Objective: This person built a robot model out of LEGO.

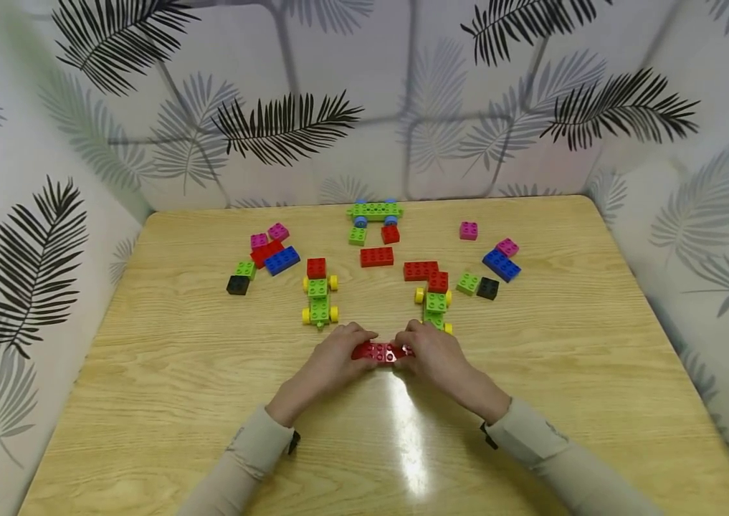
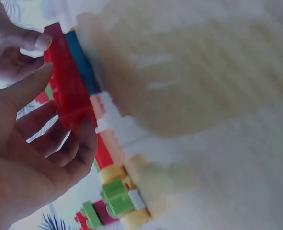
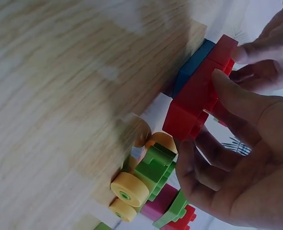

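Near the middle of the table, both hands grip red bricks [image 1: 385,352] lying end to end. My left hand [image 1: 342,351] pinches the left end between thumb and fingers. At the opposite end, my right hand [image 1: 438,358] holds on with its thumb on the near side and fingers around the far side. The right wrist view shows a seam between the red bricks [image 3: 194,96], and below them a blue brick [image 3: 191,67]. That blue brick [image 2: 81,60] also shows under the red in the left wrist view. The fingers cover both outer ends.
Green wheeled cars with yellow wheels stand beyond each hand, the left car [image 1: 319,301] and right car [image 1: 435,304]. Farther back are a green base with blue wheels [image 1: 374,212] and a red brick [image 1: 377,256]. Loose bricks include blue ones [image 1: 282,260] left and right.
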A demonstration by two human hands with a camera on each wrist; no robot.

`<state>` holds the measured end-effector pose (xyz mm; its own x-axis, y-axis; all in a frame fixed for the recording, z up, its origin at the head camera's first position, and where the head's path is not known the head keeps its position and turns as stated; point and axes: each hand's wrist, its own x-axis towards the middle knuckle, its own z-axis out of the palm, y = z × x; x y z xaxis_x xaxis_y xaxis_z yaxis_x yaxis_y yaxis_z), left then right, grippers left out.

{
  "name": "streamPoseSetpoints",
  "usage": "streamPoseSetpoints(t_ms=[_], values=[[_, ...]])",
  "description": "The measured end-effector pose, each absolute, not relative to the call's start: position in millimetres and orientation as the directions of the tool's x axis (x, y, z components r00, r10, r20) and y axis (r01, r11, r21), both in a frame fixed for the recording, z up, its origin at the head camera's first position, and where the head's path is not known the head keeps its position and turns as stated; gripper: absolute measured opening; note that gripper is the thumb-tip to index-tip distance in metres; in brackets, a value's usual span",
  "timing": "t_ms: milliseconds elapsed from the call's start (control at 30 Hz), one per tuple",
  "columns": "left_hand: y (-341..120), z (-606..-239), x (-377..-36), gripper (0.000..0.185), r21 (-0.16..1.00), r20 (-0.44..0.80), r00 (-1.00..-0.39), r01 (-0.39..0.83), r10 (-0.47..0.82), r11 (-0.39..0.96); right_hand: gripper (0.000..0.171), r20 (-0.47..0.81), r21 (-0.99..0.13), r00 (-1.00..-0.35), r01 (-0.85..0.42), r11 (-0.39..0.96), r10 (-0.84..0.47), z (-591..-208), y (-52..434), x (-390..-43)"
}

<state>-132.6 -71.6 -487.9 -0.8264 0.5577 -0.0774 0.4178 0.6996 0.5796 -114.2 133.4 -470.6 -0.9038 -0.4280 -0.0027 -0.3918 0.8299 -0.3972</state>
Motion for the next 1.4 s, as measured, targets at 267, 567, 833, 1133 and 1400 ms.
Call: streamPoseSetpoints(t_ms=[267,567,833,1133,1400], values=[[-103.3,-458.0,-150.1,0.035,0.677,-0.013,-0.891,0.326,0.453,0.66,0.03,0.026,-0.329,-0.879,-0.457,0.826,-0.476,-469.6,139.9,-109.7],[-145.6,-454.2,-191.7,0.034,0.758,0.144,-0.966,0.248,0.215,0.604,0.034,0.079,-0.329,-0.852,-0.512,0.793,-0.517,-469.9,127.2,-114.6],[-145.5,-465.7,-220.1,0.051,0.78,-0.004,-0.97,0.15,0.245,0.608,0.024,0.066,-0.422,-0.85,-0.498,0.758,-0.522,-478.8,114.5,-117.2],[-142.4,-465.2,-235.8,0.048,0.784,-0.04,-0.969,0.121,0.245,0.608,0.021,0.135,-0.438,-0.846,-0.517,0.735,-0.515,-483.7,108.3,-117.0],[-138.6,-463.9,-235.0,0.039,0.784,-0.106,-0.965,0.068,0.24,0.617,0.028,0.154,-0.367,-0.834,-0.546,0.753,-0.53,-488.0,108.8,-110.8]])
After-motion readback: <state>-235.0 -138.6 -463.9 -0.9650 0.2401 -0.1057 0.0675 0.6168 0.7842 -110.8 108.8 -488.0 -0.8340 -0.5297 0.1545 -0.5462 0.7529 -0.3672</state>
